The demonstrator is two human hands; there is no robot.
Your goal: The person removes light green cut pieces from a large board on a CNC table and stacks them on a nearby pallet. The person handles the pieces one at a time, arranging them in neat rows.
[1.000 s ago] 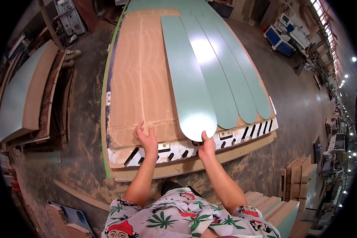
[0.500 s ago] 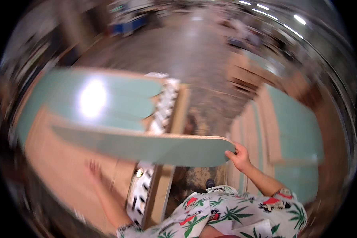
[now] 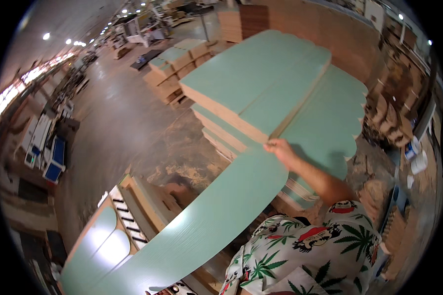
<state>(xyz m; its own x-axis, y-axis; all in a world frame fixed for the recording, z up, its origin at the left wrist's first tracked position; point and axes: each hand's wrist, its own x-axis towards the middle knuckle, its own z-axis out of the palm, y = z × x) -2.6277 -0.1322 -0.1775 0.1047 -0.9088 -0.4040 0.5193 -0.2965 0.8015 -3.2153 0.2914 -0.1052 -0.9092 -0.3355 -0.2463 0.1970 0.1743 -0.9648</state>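
My right hand is closed on the far end of a long, pale green board with a rounded end. The board slants from the lower left up to a stack of similar green boards with bare tan edges. My hand is beside the corner of this stack, where a narrow gap runs between its higher part and a lower layer. My left hand is not in view; the long board covers the lower left area.
At lower left, more round-ended green boards lie by a white strip with black slots. Farther stacks stand on the floor ahead. Blue and white machines are at far left; a white bucket is at right.
My view has swung right toward the stack. My right hand has carried its end of the board to the stack's corner, and the green face now shows upward. My left hand has left view.
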